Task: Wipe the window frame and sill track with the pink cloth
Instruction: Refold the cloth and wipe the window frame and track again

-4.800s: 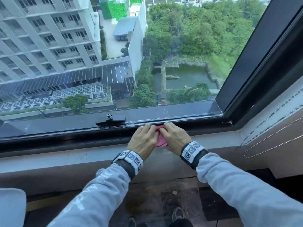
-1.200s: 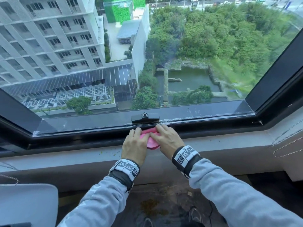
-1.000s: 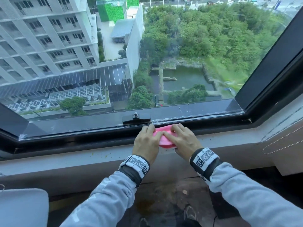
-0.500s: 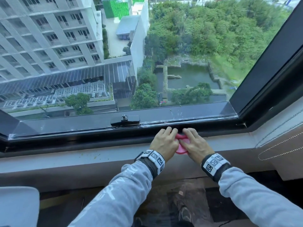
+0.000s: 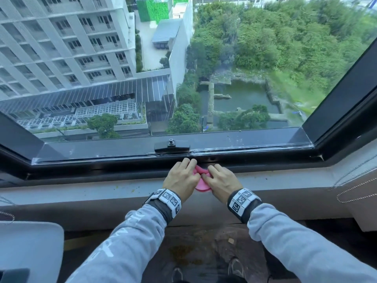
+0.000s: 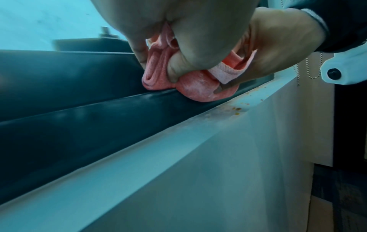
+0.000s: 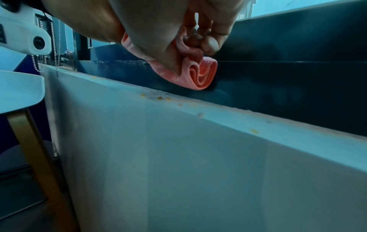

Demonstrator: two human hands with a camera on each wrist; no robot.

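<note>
A folded pink cloth (image 5: 201, 181) lies bunched on the black window frame (image 5: 122, 169), just right of and below the black latch (image 5: 172, 146). My left hand (image 5: 181, 176) and right hand (image 5: 221, 180) sit side by side on it, fingers curled round its folds. In the left wrist view the pink cloth (image 6: 190, 84) is pinched between thumb and fingers and pressed onto the dark sill track (image 6: 99, 109). The right wrist view shows the rolled pink cloth (image 7: 196, 75) held under the palm against the dark frame (image 7: 288, 81).
A pale sill ledge (image 5: 102, 190) with small yellow crumbs (image 7: 163, 98) runs below the frame. Bead chains (image 5: 355, 193) hang at the right wall. A white chair seat (image 5: 26, 248) stands at the lower left. My shoes (image 5: 234, 268) are on the dark floor.
Both hands slid the cloth right along the track, then back left; they now sit just right of the latch. The grip on the cloth has not changed.
</note>
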